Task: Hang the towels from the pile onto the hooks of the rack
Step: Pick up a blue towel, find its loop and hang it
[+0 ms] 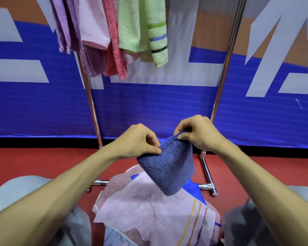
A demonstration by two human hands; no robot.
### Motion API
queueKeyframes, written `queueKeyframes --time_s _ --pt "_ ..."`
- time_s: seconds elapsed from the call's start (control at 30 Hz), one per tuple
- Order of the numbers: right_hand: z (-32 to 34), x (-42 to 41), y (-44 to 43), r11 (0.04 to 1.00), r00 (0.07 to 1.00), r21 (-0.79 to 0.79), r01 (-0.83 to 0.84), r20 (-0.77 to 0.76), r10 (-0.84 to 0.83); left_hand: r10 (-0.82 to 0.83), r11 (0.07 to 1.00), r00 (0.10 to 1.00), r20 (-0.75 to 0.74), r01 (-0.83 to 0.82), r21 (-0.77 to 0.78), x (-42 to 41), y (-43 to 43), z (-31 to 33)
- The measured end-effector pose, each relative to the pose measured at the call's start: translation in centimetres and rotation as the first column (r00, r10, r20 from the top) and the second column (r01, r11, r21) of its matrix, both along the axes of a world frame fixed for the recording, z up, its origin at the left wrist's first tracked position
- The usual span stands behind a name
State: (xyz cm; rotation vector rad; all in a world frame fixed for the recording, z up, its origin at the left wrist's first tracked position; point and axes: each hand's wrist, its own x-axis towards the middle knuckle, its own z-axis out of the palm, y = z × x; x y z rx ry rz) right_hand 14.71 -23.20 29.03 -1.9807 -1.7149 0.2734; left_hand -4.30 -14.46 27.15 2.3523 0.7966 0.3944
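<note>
Fingers (154, 139) of your left hand (137, 141) are pinched together on the hemmed top edge of one dark blue terry towel (167, 166), and your right hand (196, 132) nips the same edge a little further along, fingers closed tight on the cloth. You hold that towel just above the pile of loose towels (149, 213) on the red floor (34, 162), its lower end hanging down towards the pale pink striped towel (167, 210) on top. Behind the pile stands one chrome metal rack (220, 82), two uprights showing. Up on the rack hang roughly six towels: two purple towels (68, 23), a pale pink one (92, 23), a coral pink one (114, 41) and two light green ones (142, 27). Hooks are out of view.
</note>
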Motion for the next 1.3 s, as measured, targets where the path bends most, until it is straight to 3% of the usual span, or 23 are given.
queueKeyframes --time_s 0.27,0.43,0.57,0.67,0.8,0.9,1.13,1.3 --pt "-0.6 -0.2 0.1 0.999 0.998 0.036 0.004 -0.056 -0.002 0.119 0.925 0.976 0.181 -0.043 -0.378 0.6 -0.8 -0.3" --pt "-0.2 -1.0 0.2 0.995 0.989 0.083 -0.05 -0.138 0.062 0.256 0.764 0.942 0.219 -0.059 -0.642 1.1 -1.2 -0.4" --pt "0.0 -1.4 0.1 0.991 0.978 0.11 -0.073 -0.185 0.093 0.23 0.832 0.935 0.269 -0.046 -0.554 1.2 -1.3 -0.8" --pt "0.0 -1.6 0.2 0.99 0.974 0.143 0.01 -0.226 0.023 0.312 0.87 0.905 0.288 -0.151 -0.47 1.5 -1.1 -1.0" --pt "0.0 -1.5 0.1 0.98 0.977 0.177 0.093 -0.207 -0.055 0.464 0.814 0.834 0.298 -0.269 -0.515 1.7 -0.6 -1.0" --pt "0.2 -1.8 0.0 0.987 0.982 0.157 0.022 -0.187 0.008 0.488 0.794 0.814 0.315 -0.264 -0.547 1.6 -0.5 -0.9" --pt "0.1 -2.3 0.0 0.975 0.992 0.22 0.004 -0.124 0.024 0.309 0.896 0.9 0.309 -0.167 -0.41 1.4 -0.9 -0.9" --pt "0.1 -2.1 0.1 0.984 0.996 0.18 -0.001 -0.085 0.017 0.157 0.949 0.939 0.305 -0.058 -0.309 1.0 -0.8 -0.8"
